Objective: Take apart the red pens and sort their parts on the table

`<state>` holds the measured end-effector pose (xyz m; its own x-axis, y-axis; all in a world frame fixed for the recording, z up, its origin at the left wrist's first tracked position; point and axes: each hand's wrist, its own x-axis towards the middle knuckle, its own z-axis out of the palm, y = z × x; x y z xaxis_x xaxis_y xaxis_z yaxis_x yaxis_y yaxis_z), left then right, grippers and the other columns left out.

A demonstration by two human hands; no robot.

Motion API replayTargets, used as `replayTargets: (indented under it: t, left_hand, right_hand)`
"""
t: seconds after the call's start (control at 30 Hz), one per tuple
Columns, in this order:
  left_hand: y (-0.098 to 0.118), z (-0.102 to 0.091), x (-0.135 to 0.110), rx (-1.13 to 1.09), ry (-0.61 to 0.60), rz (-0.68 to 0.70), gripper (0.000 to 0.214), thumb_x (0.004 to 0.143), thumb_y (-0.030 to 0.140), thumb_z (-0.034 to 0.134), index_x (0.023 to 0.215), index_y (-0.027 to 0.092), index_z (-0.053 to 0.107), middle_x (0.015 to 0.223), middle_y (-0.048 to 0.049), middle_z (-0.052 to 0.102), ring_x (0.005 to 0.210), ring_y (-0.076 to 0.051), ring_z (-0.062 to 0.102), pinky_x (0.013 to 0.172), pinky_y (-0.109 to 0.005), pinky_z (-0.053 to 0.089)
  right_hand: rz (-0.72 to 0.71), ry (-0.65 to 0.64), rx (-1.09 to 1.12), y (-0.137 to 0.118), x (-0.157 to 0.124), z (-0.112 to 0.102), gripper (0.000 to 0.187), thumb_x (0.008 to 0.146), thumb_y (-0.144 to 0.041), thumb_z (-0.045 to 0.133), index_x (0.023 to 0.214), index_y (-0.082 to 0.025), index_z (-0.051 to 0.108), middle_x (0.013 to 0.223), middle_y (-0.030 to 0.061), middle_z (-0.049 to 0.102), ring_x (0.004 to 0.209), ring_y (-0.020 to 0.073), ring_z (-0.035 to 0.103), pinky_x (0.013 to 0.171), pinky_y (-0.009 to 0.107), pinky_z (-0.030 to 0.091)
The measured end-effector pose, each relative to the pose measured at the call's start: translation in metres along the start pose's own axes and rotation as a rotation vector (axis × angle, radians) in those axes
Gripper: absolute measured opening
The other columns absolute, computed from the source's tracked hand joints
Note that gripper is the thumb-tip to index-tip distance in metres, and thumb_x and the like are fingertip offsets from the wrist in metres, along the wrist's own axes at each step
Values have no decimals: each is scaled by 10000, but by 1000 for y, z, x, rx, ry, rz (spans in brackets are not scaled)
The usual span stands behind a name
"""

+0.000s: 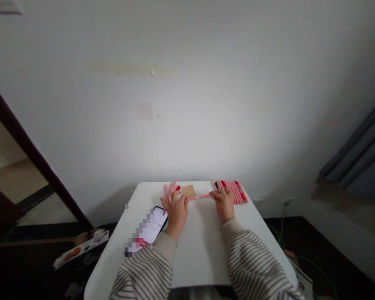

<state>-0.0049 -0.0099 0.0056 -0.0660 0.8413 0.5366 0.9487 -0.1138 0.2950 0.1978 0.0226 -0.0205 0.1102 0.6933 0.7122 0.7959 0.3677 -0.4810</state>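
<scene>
A slim pink pen (203, 196) lies level between my two hands, above the far half of the white table (200, 241). My left hand (176, 208) pinches its left end, and my right hand (222, 202) pinches its right end. Behind my left fingers is a small loose group of pink pens (170, 189), partly hidden by that hand. Beyond the held pen sits a flat tan piece of paper or card (189, 191). Just past my right hand, a row of several pink pens (234, 191) lies side by side, some with red or dark parts.
A phone (153, 225) with a lit screen lies on the table's left side, close to my left forearm. The far table edge meets a pale wall (187, 137). Green cables (279, 235) run along the floor at the right. A printed white box or board (84, 248) lies low at the left.
</scene>
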Motion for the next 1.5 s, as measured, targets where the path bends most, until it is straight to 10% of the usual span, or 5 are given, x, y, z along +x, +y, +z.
replayTargets:
  t: [1.5]
  left_hand:
    - [7,-9,-13,184,101,-113,313,871,301,406,965,148,662,1111,-136,598,1098,-301,473,1063,-611,252]
  right_hand:
    - [60,86,-72,2,-1,-1,274,894,-363,519,860,-239,761,835,76,690,849,236,480,755,364,317]
